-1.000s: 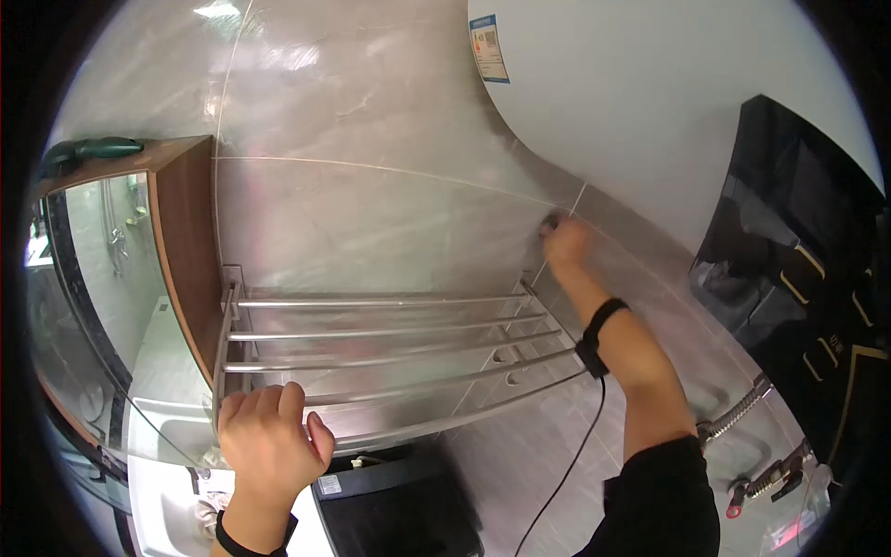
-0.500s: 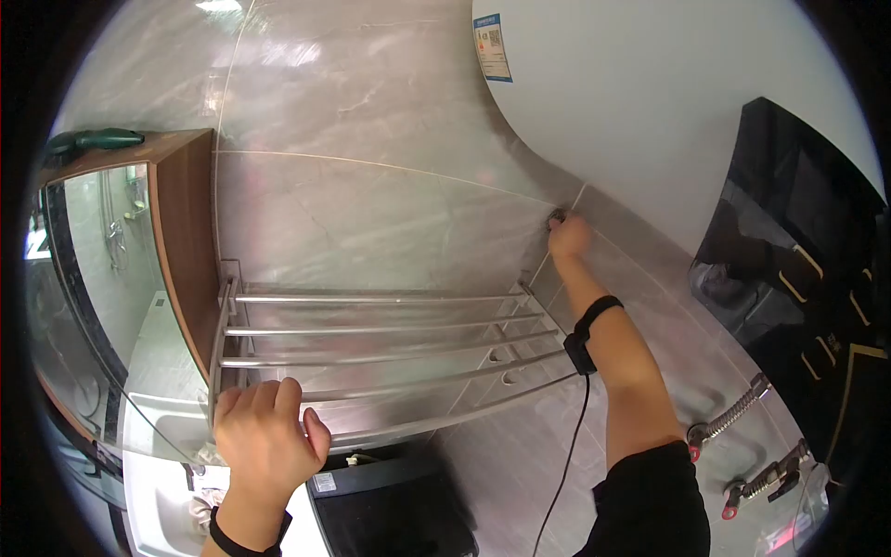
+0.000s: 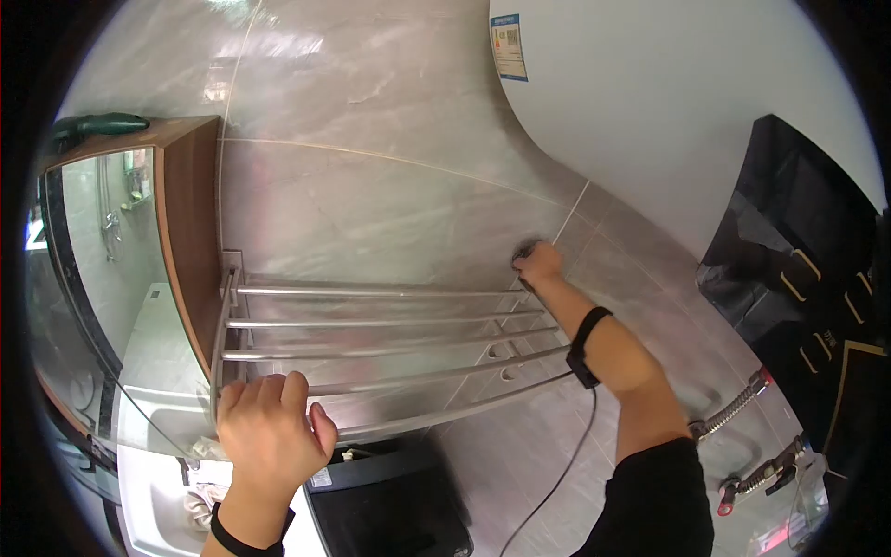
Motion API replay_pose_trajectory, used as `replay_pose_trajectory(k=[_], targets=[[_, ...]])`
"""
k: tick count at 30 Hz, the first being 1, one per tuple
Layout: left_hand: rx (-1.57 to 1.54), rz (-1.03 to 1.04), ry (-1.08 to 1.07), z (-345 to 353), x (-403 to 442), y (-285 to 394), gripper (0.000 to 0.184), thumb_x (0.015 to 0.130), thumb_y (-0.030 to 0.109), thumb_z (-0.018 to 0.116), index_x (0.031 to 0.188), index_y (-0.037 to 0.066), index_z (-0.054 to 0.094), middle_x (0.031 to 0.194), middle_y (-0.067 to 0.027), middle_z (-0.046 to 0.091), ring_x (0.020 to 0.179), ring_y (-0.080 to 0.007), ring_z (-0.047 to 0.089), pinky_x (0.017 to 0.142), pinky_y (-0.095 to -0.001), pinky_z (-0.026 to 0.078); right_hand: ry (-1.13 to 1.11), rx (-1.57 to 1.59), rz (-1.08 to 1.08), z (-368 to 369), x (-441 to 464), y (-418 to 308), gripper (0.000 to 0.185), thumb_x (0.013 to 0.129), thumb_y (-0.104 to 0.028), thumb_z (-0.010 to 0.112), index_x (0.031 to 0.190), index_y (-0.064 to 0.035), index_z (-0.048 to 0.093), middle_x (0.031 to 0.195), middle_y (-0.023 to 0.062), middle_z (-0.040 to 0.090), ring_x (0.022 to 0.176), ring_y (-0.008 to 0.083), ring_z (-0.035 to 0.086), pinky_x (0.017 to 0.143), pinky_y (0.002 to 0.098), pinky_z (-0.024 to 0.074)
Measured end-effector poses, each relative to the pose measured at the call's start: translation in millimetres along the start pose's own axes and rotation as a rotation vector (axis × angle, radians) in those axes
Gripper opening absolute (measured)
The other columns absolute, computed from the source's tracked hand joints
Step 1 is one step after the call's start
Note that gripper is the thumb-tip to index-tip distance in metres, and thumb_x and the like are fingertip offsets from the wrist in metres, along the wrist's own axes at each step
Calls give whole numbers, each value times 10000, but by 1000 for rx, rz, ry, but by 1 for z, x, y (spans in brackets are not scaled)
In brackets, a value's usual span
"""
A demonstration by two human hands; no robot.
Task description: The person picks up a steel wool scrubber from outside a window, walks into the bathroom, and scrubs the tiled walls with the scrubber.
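My left hand (image 3: 274,422) is closed round the front left part of a metal towel rack (image 3: 399,321), knuckles up and thumb to the right. Against the tiled wall, just above the rack's right end, my right hand (image 3: 543,266) pinches a small dark pad (image 3: 526,251) that looks like a scouring pad; it is blurred. A black band with a small box (image 3: 582,357) sits on my right forearm, and a thin cable (image 3: 568,464) hangs from it. The fingertips of my right hand are partly hidden.
A mirror cabinet (image 3: 188,241) with a green object (image 3: 107,123) on top is at left, over a white sink (image 3: 148,501). A large white tank (image 3: 668,121) bulges out upper right. Hoses with red-ended fittings (image 3: 727,501) and a black appliance (image 3: 390,511) are lower down.
My right hand has moved left and down along the wall with the pad, towards the rack. My left hand stays on the rack. The view has shifted slightly.
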State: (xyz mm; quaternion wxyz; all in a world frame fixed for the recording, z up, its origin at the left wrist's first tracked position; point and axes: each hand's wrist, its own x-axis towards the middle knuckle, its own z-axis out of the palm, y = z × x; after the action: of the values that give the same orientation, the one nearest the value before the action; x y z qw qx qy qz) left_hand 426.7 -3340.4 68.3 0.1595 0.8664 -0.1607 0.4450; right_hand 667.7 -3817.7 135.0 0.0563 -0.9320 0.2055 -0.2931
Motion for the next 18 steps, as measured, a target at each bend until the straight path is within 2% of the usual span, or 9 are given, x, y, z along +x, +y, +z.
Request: replay_pose_trajectory(k=[3, 5, 7, 9, 11, 13, 16, 18], targets=[[18, 10, -33, -4, 1, -1, 154, 619, 181, 625, 682, 85, 523, 629, -86, 536, 571, -286, 529, 613, -399, 394, -7, 230, 130, 20, 53, 38, 279, 792, -207, 721, 925, 37, 690, 865, 181, 699, 814, 313, 698, 723, 403, 549], [17, 6, -28, -2, 1, -1, 153, 622, 183, 624, 684, 85, 525, 631, -83, 536, 574, -282, 531, 614, -400, 393, 15, 237, 175, 1, 48, 35, 291, 792, -217, 730, 932, 35, 697, 858, 172, 705, 806, 313, 700, 704, 407, 551], [15, 11, -5, -1, 1, -3, 153, 624, 185, 624, 688, 84, 528, 635, -82, 538, 575, -277, 532, 613, -399, 392, 2, 128, 140, -18, 28, 12, 279, 772, -194, 741, 958, 12, 720, 984, 211, 709, 916, 366, 691, 745, 436, 543], [-1, 18, -4, 0, -1, -2, 154, 626, 187, 624, 691, 84, 529, 640, -81, 540, 577, -274, 534, 613, -398, 390, -112, 415, 222, 12, 0, -6, 276, 773, -193, 744, 948, 20, 722, 983, 201, 711, 908, 350, 697, 743, 429, 545], [-8, 25, -1, 0, 0, -3, 157, 628, 189, 623, 695, 84, 528, 647, -80, 543, 579, -271, 535, 612, -397, 388, -179, 148, 94, 5, -5, -14, 278, 780, -196, 741, 939, 31, 720, 969, 192, 715, 897, 332, 703, 741, 419, 547], [-14, 19, -12, 0, -1, -3, 162, 627, 192, 625, 704, 83, 535, 657, -80, 548, 587, -270, 541, 621, -396, 392, -209, -680, -238, -25, 1, -7, 286, 794, -206, 733, 930, 45, 716, 941, 184, 720, 884, 312, 709, 738, 407, 548], [4, -4, -3, 0, -1, -5, 168, 625, 196, 628, 715, 81, 545, 670, -80, 553, 602, -271, 551, 642, -395, 402, 140, 281, 215, 32, 52, 34, 311, 823, -244, 696, 937, 44, 724, 966, 167, 725, 884, 304, 709, 729, 394, 547], [-6, 9, -18, 2, -4, -4, 173, 622, 197, 630, 721, 79, 552, 677, -80, 556, 612, -274, 558, 652, -394, 409, -37, 144, 199, -2, -5, -10, 308, 839, -245, 658, 953, 34, 723, 980, 167, 726, 883, 306, 708, 725, 393, 546]])
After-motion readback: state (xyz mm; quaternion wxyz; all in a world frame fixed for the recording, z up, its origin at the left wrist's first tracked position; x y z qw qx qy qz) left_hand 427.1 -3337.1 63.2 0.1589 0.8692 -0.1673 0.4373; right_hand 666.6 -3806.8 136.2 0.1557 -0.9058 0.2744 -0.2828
